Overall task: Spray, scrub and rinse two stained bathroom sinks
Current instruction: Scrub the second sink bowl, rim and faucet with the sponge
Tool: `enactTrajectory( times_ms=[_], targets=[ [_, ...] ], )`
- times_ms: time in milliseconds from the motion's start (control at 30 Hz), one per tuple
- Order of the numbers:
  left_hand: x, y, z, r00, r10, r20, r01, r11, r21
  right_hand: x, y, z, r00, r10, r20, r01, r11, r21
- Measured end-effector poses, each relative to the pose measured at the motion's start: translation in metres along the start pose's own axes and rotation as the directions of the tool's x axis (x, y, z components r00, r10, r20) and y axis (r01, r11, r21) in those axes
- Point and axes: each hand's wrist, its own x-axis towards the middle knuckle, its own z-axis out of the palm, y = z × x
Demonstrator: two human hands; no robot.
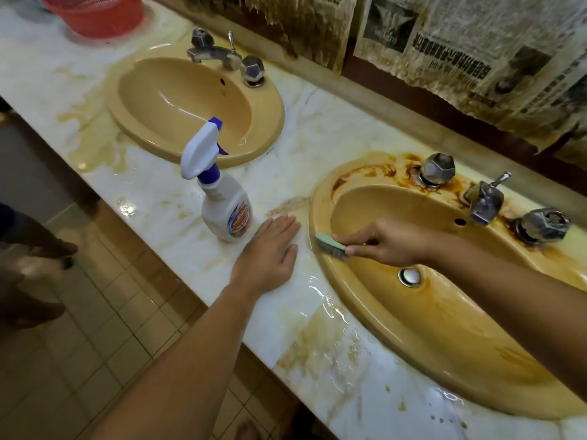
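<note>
Brush: gripped by right hand at stained sink rim, handle hidden in fingers. Left hand: flat on counter, beside spray bottle.

Spray bottle on counter between left sink and right sink; basket far left, behind.

Far left end of the marble worktop: red plastic basket, partly cut off by frame edge. Worktop wet & glossy w/ brown-yellow streaks. Stained, tattered newspaper sheets hang on wall behind. Beige tiled floor below, in shadow.
</note>
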Motion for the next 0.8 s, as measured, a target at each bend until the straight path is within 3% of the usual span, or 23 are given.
enactTrajectory(
  times_ms=[33, 167, 333, 467, 667, 800],
  targets=[
    [0.000, 0.001, 0.000, 1.000, -0.003, 0.002, 0.003, 1.000, 0.002, 0.002, 0.001, -0.003, 1.000, 0.001, -0.022, -0.001, 1.000, 0.025],
    [0.000, 0.000, -0.001, 1.000, -0.002, 0.024, 0.002, 1.000, 0.020, 0.036, -0.012, 0.000, 0.930, 0.122, -0.346, -0.157, 0.985, -0.076],
    [0.008, 0.002, -0.001, 0.996, -0.043, 0.079, 0.038, 0.997, 0.061, 0.015, -0.008, -0.005, 0.987, 0.094, -0.132, -0.096, 0.995, -0.008],
    [0.025, 0.005, 0.004, 0.982, -0.100, 0.159, 0.077, 0.986, 0.150, 0.034, -0.006, -0.012, 0.893, 0.254, -0.372, -0.286, 0.958, -0.030],
    [0.052, 0.004, -0.001, 0.957, -0.131, 0.258, 0.082, 0.978, 0.194, 0.018, -0.021, -0.003, 0.949, 0.179, -0.259, -0.205, 0.976, -0.075],
    [0.077, -0.002, -0.003, 0.907, -0.184, 0.379, 0.072, 0.954, 0.291, 0.038, -0.029, -0.011, 0.837, 0.355, -0.416, -0.412, 0.909, -0.054]
  ],
)
